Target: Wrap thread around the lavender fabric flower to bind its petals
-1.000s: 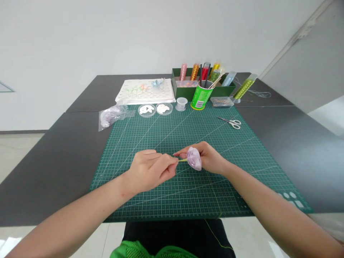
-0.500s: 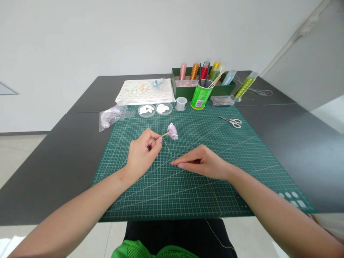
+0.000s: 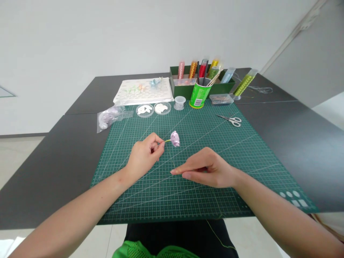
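Between the thumb and fingers of my left hand (image 3: 146, 152) is the thin wire stem of a small pale-purple artificial flower (image 3: 175, 139). The flower head points right, and yellow-green thread wraps the stem just behind it. My right hand (image 3: 206, 168) is closed in a pinch, lower and to the right, apart from the flower. A fine thread (image 3: 172, 161) runs taut from the stem down to its fingertips. More of this thread trails from below that hand over the mat edge onto my lap. Both hands are above the green cutting mat (image 3: 150, 199).
Scissors (image 3: 231, 120) lie on the mat at right. Along the back are dishes of white pieces (image 3: 162, 108), a small clear round container (image 3: 179, 103), a green can (image 3: 199, 95) with sticks, and a box (image 3: 185, 89) of thread spools. A plastic bag (image 3: 109, 117) and white sheets (image 3: 145, 91) are at left.
The flower and my left hand have shifted slightly down and right in view, the stem now more level. My right hand has moved a little lower, its index finger extended farther past the thumb.
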### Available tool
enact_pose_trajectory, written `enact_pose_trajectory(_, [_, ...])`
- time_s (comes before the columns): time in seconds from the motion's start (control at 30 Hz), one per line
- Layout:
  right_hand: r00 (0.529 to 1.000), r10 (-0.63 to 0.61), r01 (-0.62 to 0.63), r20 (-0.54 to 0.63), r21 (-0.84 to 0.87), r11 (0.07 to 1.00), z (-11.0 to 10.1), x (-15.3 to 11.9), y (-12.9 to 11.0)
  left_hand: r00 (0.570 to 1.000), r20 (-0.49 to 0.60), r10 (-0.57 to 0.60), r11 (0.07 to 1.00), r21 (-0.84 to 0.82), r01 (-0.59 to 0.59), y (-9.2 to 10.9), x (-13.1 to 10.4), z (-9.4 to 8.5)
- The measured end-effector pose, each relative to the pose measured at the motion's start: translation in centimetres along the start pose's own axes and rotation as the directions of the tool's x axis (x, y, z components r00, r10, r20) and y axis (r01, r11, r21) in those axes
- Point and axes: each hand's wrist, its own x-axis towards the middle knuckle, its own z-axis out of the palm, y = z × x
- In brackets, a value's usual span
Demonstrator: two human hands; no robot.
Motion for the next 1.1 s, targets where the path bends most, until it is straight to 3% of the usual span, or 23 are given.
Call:
enact_pose_trajectory(0.1, [0.995,-0.042,0.04,-0.092,-0.014,0.999,-0.1,0.0,-0.4,0.987,0.16,0.028,1.0,0.008,-0.029,-0.2,-0.1,0.3])
enact_pose_trajectory(0.2, [0.978,-0.02,0.012,-0.209,-0.038,0.999,-0.4,0.0,-0.4,0.946,0.315,0.082,0.997,-0.026,-0.077,-0.1,-0.4,0.5])
enact_pose_trajectory(0.43, [0.928,0.149,-0.178,-0.342,-0.054,0.982,-0.7,0.1,0.6,0.852,0.474,0.222,0.973,-0.053,-0.224,0.6,-1.3,0.9])
enact_pose_trajectory(0.6, [0.893,0.22,-0.257,-0.392,-0.043,0.965,-0.7,0.5,1.6,0.823,0.502,0.266,0.959,-0.053,-0.278,1.0,-1.5,0.9])
enact_pose_trajectory(0.9, [0.869,0.281,-0.323,-0.407,-0.037,0.946,-0.9,0.9,2.9,0.848,0.48,0.224,0.975,-0.115,-0.193,1.5,-1.6,0.5])
enact_pose_trajectory(1.1, [0.878,0.385,-0.41,-0.284,-0.034,0.911,-1.0,1.0,4.0,0.876,0.412,0.25,0.96,-0.227,-0.167,1.5,-1.8,0.4])
